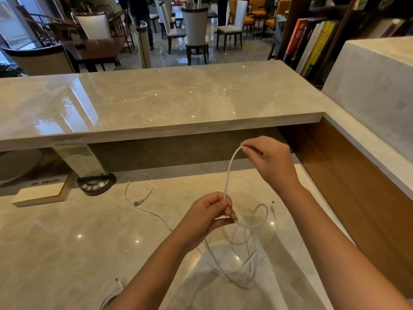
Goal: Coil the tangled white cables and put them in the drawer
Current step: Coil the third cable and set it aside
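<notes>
Now we hold both arms out over the lower marble desk [67, 242], with the forearms coming in from the bottom edge of the view. Our right hand [271, 161] is raised higher and farther forward, and its thumb and forefinger pinch the top of a white cable [229, 173]. Our left hand [210, 214] is lower and nearer to us, with its fingers curled around the same cable, so a short stretch runs up in a gentle bend from the left hand to the right hand.

Behind the hands, the raised marble counter [156, 99] overhangs the desk, and its front edge stands above and beyond the right hand. A wooden side panel [348, 175] closes the desk on the right, near the right forearm. The desk surface is wide to the left and in front of us.

Below the left hand, the rest of the cable hangs in several loose loops [243, 260] (they look blurred, so we cannot count them), reaching down toward the desk between our forearms. A second white cable [139, 189] lies flat on the desk to the left of the hands, apart from them, and its plug [138, 202] rests beside its own loop. Another white plug end [118, 281] shows near the left forearm. A small black base with buttons [96, 183] stands farther left.
</notes>
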`<state>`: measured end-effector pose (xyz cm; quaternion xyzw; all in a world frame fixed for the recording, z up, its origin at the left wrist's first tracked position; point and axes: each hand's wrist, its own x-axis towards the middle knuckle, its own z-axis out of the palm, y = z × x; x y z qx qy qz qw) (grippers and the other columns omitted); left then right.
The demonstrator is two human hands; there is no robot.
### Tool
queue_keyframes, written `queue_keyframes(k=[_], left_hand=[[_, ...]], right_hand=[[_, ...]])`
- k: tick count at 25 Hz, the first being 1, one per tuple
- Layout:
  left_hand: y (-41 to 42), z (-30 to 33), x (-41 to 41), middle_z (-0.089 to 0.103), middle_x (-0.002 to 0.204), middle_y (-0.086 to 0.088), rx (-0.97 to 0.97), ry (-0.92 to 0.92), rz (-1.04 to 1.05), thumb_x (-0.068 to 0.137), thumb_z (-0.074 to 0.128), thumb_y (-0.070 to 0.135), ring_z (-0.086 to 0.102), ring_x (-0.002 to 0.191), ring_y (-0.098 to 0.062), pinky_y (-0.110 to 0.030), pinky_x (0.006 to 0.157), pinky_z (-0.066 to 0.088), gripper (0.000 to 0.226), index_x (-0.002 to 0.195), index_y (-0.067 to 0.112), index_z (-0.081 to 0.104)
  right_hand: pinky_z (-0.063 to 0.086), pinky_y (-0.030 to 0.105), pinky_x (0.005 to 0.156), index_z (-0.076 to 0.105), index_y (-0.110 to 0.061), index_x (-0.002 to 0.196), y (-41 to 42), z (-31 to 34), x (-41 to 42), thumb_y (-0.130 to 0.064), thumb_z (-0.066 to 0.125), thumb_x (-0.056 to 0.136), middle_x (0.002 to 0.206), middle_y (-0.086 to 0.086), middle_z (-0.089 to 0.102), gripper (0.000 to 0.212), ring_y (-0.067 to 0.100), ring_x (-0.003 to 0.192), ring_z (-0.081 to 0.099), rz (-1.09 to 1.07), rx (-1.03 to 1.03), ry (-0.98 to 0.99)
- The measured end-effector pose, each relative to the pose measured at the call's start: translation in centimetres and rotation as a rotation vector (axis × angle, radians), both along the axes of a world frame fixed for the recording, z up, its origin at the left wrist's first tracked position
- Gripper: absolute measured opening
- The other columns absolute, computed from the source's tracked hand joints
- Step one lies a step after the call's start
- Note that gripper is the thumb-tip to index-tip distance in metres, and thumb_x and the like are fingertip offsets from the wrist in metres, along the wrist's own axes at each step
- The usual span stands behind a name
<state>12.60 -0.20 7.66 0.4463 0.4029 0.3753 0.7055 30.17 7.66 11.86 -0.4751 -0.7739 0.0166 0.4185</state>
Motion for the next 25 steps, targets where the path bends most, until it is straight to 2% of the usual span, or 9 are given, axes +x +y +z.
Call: queue_keyframes(k=[4, 7, 9, 11, 14, 16, 18, 22, 25], left_hand=[[-0.3, -0.1, -0.3, 0.061, 0.067, 0.003, 0.078, 0.189, -0.043, 0.097, 0.042, 0.009, 0.062, 0.074, -0.016, -0.024, 0.075, 0.052, 0.026, 0.079, 0.014, 0.061], [0.3, 0.7, -0.9, 0.060, 0.069, 0.000, 0.072, 0.206, -0.035, 0.096, 0.042, 0.007, 0.063, 0.074, -0.016, -0.032, 0.080, 0.055, 0.022, 0.087, 0.010, 0.062], [0.3, 1.3, -1.4, 0.057, 0.069, -0.002, 0.012, 0.134, -0.085, 0.095, 0.042, 0.003, 0.063, 0.070, -0.014, -0.043, 0.089, 0.053, 0.020, 0.091, 0.008, 0.061], [0.5, 2.2, -1.9, 0.055, 0.066, -0.003, -0.073, -0.068, -0.049, 0.094, 0.041, 0.000, 0.060, 0.063, -0.013, -0.046, 0.086, 0.054, 0.019, 0.095, 0.007, 0.060], [1.8, 3.0, -2.6, 0.055, 0.066, -0.001, -0.048, -0.114, 0.192, 0.095, 0.041, 0.006, 0.055, 0.058, -0.008, -0.031, 0.072, 0.057, 0.024, 0.102, 0.011, 0.064], [2.7, 2.8, -2.7, 0.057, 0.068, 0.000, 0.043, 0.016, 0.315, 0.094, 0.046, 0.009, 0.054, 0.059, -0.007, -0.024, 0.068, 0.054, 0.024, 0.100, 0.018, 0.068], [3.2, 2.4, -2.2, 0.061, 0.069, 0.002, 0.174, 0.210, 0.363, 0.092, 0.052, 0.011, 0.052, 0.060, -0.007, -0.024, 0.067, 0.051, 0.022, 0.097, 0.023, 0.070], [2.9, 1.3, -0.5, 0.060, 0.064, 0.013, 0.413, 0.572, 0.183, 0.093, 0.052, 0.016, 0.048, 0.056, 0.003, -0.017, 0.061, 0.042, 0.022, 0.098, 0.020, 0.073], [2.3, 1.5, 0.1, 0.058, 0.075, 0.004, 0.352, 0.604, -0.048, 0.098, 0.041, 0.022, 0.047, 0.059, 0.001, -0.020, 0.063, 0.041, 0.030, 0.088, 0.017, 0.069]], right_hand=[[0.056, 0.034, 0.068, 0.069, -0.003, 0.101, 1.2, 2.1, 2.0, -0.013, 0.063, 0.087, 0.087, 0.012, 0.070, 0.018, 0.020, 0.068, 0.064, -0.204, 0.015, 0.127], [0.056, 0.036, 0.066, 0.069, -0.006, 0.102, 1.9, 2.1, 3.8, -0.020, 0.062, 0.088, 0.088, 0.011, 0.071, 0.021, 0.020, 0.068, 0.064, -0.354, -0.026, 0.203], [0.054, 0.034, 0.066, 0.070, -0.010, 0.100, 1.8, 1.0, 4.5, -0.025, 0.061, 0.088, 0.087, 0.008, 0.071, 0.020, 0.018, 0.073, 0.063, -0.452, -0.130, 0.173], [0.052, 0.034, 0.064, 0.069, -0.013, 0.097, 1.2, -0.6, 4.6, -0.025, 0.057, 0.091, 0.084, 0.005, 0.068, 0.019, 0.018, 0.073, 0.060, -0.478, -0.333, 0.010], [0.052, 0.036, 0.070, 0.070, -0.010, 0.100, -0.2, -2.7, 3.2, -0.017, 0.053, 0.092, 0.091, 0.008, 0.068, 0.020, 0.021, 0.077, 0.060, -0.342, -0.572, -0.224], [0.048, 0.029, 0.078, 0.068, -0.010, 0.109, -1.5, -3.0, 1.9, -0.015, 0.055, 0.090, 0.104, 0.006, 0.069, 0.023, 0.018, 0.087, 0.060, -0.203, -0.715, -0.240], [0.045, 0.017, 0.074, 0.068, -0.014, 0.110, -2.7, -2.5, 0.6, -0.018, 0.059, 0.088, 0.107, 0.000, 0.069, 0.024, 0.006, 0.082, 0.057, -0.009, -0.817, -0.299], [0.043, 0.009, 0.059, 0.074, -0.023, 0.088, -4.2, -0.2, -1.1, -0.023, 0.068, 0.082, 0.079, -0.012, 0.068, 0.008, 0.001, 0.068, 0.058, 0.187, -0.799, -0.114], [0.045, 0.007, 0.063, 0.071, -0.026, 0.077, -4.3, 0.7, -1.0, -0.022, 0.070, 0.080, 0.070, -0.018, 0.064, 0.006, -0.005, 0.072, 0.059, 0.153, -0.664, 0.060]])
